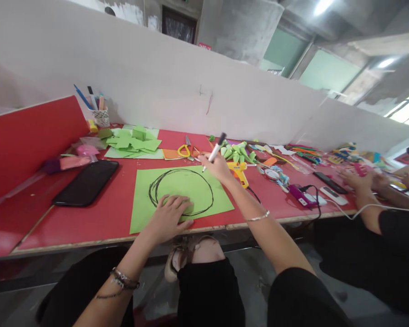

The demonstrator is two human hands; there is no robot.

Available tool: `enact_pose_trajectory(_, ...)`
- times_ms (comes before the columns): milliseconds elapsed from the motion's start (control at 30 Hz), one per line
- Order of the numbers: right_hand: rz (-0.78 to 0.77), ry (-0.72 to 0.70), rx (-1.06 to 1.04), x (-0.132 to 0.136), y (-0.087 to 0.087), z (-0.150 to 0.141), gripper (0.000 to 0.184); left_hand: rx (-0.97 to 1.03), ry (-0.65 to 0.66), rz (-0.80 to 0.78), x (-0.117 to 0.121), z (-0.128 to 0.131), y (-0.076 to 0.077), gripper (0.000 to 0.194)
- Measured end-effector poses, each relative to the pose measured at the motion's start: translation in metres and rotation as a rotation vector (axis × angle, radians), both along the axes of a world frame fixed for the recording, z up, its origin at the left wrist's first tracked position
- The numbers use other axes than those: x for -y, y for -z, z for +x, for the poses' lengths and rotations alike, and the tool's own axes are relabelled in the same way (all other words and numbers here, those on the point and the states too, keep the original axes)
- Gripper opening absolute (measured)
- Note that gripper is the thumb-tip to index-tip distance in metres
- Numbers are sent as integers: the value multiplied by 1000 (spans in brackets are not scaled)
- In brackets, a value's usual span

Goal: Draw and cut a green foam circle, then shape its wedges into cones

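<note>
A sheet of bright green paper [141, 190] lies on the red table, with a rough black circle drawn on it in several overlapping strokes. My left hand [170, 211] rests flat on the lower part of the sheet, fingers spread across the circle's lower edge. Between the fingers of my right hand [218, 167] is a white marker [214, 153] with a black end pointing up. Its tip is just above the paper, inside the circle near the upper right; whether it touches I cannot tell.
Behind the sheet lie cut green paper pieces [132, 143], scissors [184, 150] and green folded shapes [238, 152]. A yellow glue gun [239, 173] is right of my right hand. A black phone [87, 184] lies left, near a pen cup [100, 117]. Another person's hand [359, 179] works at far right.
</note>
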State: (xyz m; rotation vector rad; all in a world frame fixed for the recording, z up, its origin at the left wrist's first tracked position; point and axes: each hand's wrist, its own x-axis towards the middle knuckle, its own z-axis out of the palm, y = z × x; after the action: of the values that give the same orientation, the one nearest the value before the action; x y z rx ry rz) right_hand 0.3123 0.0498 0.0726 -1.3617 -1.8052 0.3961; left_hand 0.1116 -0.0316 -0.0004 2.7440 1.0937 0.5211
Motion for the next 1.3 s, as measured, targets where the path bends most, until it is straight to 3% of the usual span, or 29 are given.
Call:
enact_pose_trajectory(67, 85, 5, 4, 23, -5, 5, 29, 9, 2, 14, 0, 0, 0, 40)
enact_pose_trajectory(133, 70, 51, -110, 43, -5, 12, 26, 26, -17, 46, 1, 1, 0, 40)
enact_pose_trajectory(233, 26, 152, -317, 64, 5, 21, 28, 83, -84, 107, 4, 1, -5, 37)
enact_pose_trajectory(333, 30, 194, -341, 79, 20, 18, 22, 207, -150, 101, 14, 2, -15, 31)
enact_pose_trajectory(400, 89, 222, -226, 87, 28, 6, 20, 339, -164, 3, 24, 8, -23, 31)
enact_pose_trajectory(500, 143, 269, -17, 96, 34, -18, 19, 540, -123, -290, 43, 22, -32, 36)
enact_pose_trajectory(567, 125, 244, 76, 98, 34, -33, 23, 564, -153, -464, 53, 32, -32, 36)
enact_pose_trajectory(667, 117, 172, 72, 97, 29, -51, 32, 692, -242, -600, 56, 38, -26, 37)
enact_pose_trajectory(767, 146, 19, -150, 97, 19, -67, 40, 820, -282, -639, 49, 31, -23, 38)
enact_pose_trajectory(833, 115, -46, -462, 96, 13, -78, 38, 850, -269, -623, 42, 23, -25, 37)
enact_pose_trajectory(933, -125, -225, -899, 93, 15, -94, 30, 785, -274, -525, 33, 12, -29, 33)
enact_pose_trajectory(1033, -376, -425, -1054, 86, 32, -107, 27, 652, -363, -473, 30, 7, -27, 33)
enact_pose_trajectory(1167, -464, -337, -1234, 74, 51, -114, 31, 689, -375, -520, 35, 9, -15, 32)
enact_pose_trajectory(1300, -339, -188, -1388, 62, 43, -95, 26, 719, -312, -592, 56, 11, -11, 31)
